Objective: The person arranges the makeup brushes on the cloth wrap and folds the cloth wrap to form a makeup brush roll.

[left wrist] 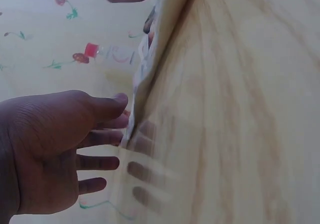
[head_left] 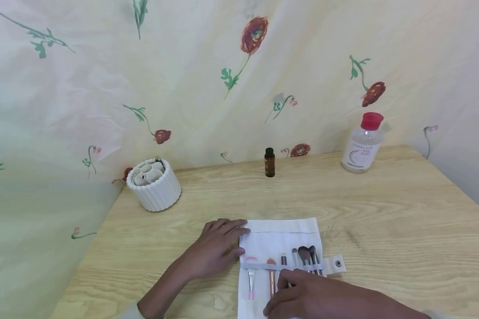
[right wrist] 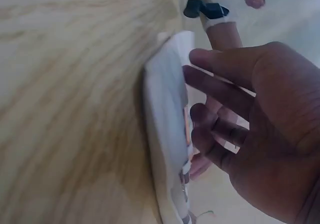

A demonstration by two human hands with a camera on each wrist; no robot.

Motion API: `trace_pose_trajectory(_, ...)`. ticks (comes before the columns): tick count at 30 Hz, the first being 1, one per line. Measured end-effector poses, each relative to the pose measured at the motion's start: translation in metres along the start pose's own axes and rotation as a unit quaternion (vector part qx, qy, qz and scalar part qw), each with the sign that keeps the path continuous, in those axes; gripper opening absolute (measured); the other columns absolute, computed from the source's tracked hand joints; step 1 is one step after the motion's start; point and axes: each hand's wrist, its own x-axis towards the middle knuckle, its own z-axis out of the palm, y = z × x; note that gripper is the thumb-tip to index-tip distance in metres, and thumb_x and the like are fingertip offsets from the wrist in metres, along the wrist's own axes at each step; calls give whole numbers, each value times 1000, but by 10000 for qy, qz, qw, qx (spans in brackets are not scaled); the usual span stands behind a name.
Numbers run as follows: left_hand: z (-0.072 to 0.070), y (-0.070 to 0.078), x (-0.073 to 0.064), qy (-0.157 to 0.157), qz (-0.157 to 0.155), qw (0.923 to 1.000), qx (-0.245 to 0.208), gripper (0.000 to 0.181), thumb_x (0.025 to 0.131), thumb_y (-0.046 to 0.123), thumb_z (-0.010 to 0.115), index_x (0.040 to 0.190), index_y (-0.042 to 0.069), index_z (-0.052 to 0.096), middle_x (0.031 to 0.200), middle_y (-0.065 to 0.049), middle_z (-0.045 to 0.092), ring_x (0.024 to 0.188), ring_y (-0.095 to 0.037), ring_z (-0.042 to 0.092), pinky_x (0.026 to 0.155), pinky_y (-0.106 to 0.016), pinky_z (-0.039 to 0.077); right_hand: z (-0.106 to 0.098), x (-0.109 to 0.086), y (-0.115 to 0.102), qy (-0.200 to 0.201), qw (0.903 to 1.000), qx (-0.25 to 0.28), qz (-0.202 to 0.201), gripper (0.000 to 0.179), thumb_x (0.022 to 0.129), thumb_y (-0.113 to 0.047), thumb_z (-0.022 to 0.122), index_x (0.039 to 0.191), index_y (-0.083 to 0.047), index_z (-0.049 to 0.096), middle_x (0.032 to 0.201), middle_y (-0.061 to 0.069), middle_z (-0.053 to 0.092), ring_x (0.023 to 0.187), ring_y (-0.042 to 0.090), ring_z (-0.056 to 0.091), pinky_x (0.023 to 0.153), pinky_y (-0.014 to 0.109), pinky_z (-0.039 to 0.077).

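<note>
A white fabric makeup brush roll [head_left: 279, 241] lies unfolded on the table, an elastic band across its brushes. My left hand [head_left: 211, 250] is at the roll's upper left edge, fingers spread and fingertips right at the cloth. Over the lower part of the roll is my right hand [head_left: 303, 294], its fingers loosely bent with fingertips close to the cloth, hiding several brush handles. Left of it show a clear-handled brush with pink ends [head_left: 251, 278] and a rose-gold brush [head_left: 272, 279]. Dark-bristled brushes [head_left: 304, 253] stick up at the right. A snap tab [head_left: 336, 264] extends from the right edge.
A white ribbed round container [head_left: 156, 190] with a divided top stands at the back left of the wooden table [head_left: 383, 212]. Near the back edge are a small brown bottle [head_left: 269, 163] and a clear red-capped bottle [head_left: 362, 144]. A flowered cloth [head_left: 191, 88] hangs behind.
</note>
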Motion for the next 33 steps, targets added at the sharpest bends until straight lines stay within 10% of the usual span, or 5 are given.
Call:
trace_pose_trajectory(9,-3,-6,-5,254,-423,9988,52,37,99,34,64,133,19,62,139,1,53,122,-22,47,101,-52,33,-13,-14,9,170,9916,-955,852,11,99,-20,64,104,-29,69,102,-24,61,98,4,49,90,23,37)
trace_pose_trajectory(21,5,12,-6,1,-300,9995,-20,30,92,33,74,114,15,64,99,8,51,93,-7,47,86,-30,43,-51,-55,45,-56,9368,-1863,2961,23,95,-30,70,116,-19,69,106,-11,68,99,17,61,87,46,50)
trace_pose_trajectory(33,8,19,6,24,-195,9997,-168,11,96,28,70,100,19,64,104,10,52,96,-6,47,84,-23,45,-51,-69,66,266,9495,-1971,2426,26,84,-11,80,106,-18,68,106,-7,64,95,12,54,80,33,53)
